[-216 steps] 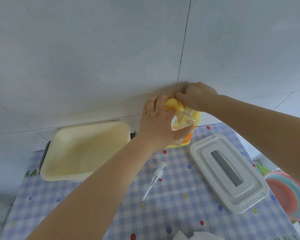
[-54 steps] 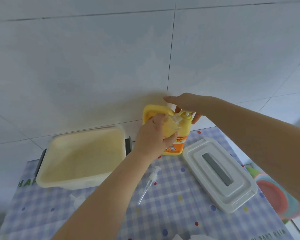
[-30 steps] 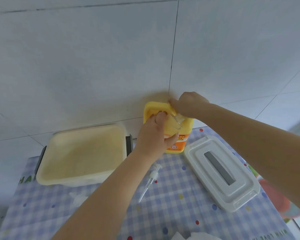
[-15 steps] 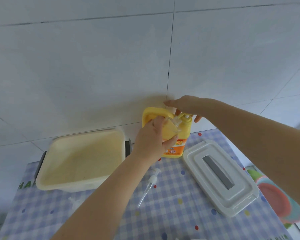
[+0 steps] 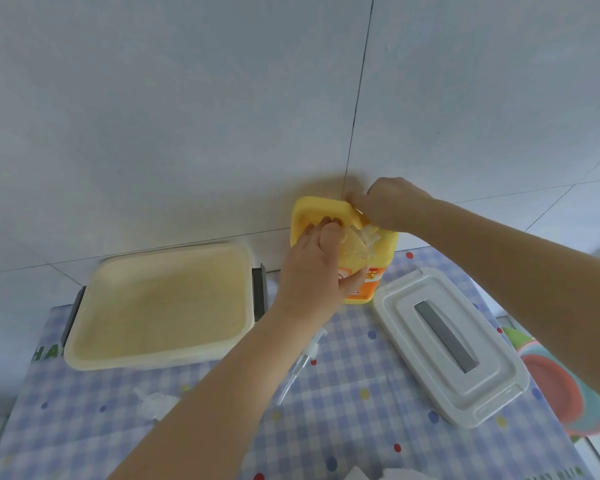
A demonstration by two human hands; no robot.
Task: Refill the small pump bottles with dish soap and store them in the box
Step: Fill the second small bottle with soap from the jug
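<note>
A big yellow dish soap jug (image 5: pixel 383 258) with an orange label stands against the tiled wall. My left hand (image 5: pixel 314 271) is closed around a small clear bottle (image 5: pixel 355 245), tilted with its mouth up against the jug's pump. My right hand (image 5: pixel 387 202) presses down on the pump head on top of the jug, hiding it. A loose white pump top with its long tube (image 5: pixel 300 365) lies on the checked cloth below my left wrist. The open cream box (image 5: pixel 160 303) sits to the left, empty inside.
The box's white lid (image 5: pixel 447 341) with a grey handle strip lies at the right. A small clear cap or bottle (image 5: pixel 155 403) rests near the cloth's front left. Coloured plates (image 5: pixel 555 386) are stacked off the table's right edge. White tissue (image 5: pixel 371 474) shows at the bottom edge.
My right hand has come down on the jug's pump from its raised, open-fingered position half a second ago. The left hand keeps the small bottle at the spout.
</note>
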